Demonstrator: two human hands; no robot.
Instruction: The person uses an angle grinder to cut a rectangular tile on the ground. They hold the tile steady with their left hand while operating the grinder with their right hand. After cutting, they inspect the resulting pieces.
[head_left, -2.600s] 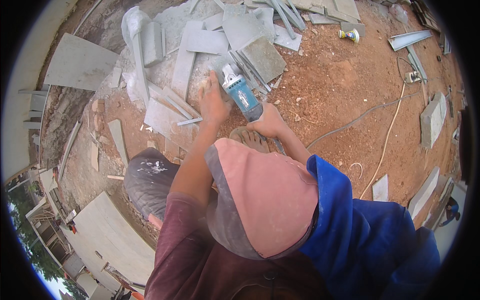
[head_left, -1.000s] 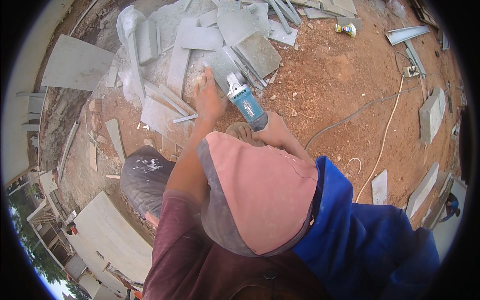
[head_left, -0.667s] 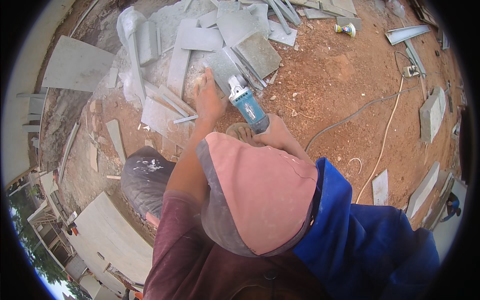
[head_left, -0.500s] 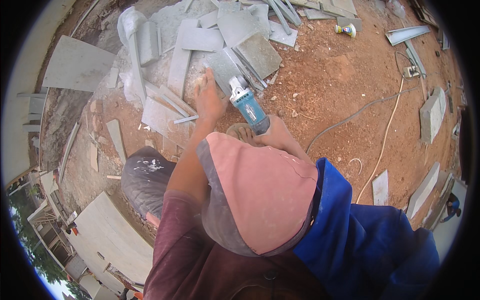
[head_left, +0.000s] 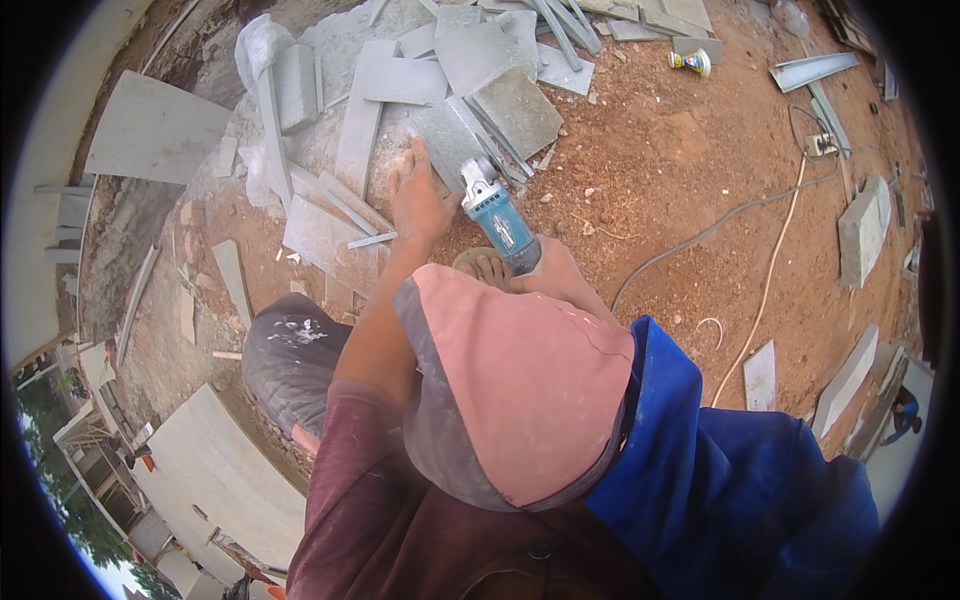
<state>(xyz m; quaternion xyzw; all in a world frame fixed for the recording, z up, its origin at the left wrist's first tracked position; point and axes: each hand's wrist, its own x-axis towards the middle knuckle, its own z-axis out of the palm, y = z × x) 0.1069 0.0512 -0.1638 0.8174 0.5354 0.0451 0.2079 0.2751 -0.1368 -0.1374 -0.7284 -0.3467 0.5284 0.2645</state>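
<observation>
The right hand (head_left: 552,272) was wrapped around the body of the blue angle grinder (head_left: 497,215), its head on a grey stone tile (head_left: 447,140) on the red dirt ground (head_left: 660,170). The left hand (head_left: 418,200) pressed flat, steadying that tile; best kept clear of the disc.

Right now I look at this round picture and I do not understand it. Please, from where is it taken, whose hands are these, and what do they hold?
The camera sits on a person's head and looks down; the fisheye lens bends the edges. The pink cap brim is the person's own. The left hand presses on grey stone slabs lying on red dirt ground. The right hand grips a teal angle grinder, its head at the slabs. A bare foot shows below the grinder. A cable crosses the ground at right.
</observation>
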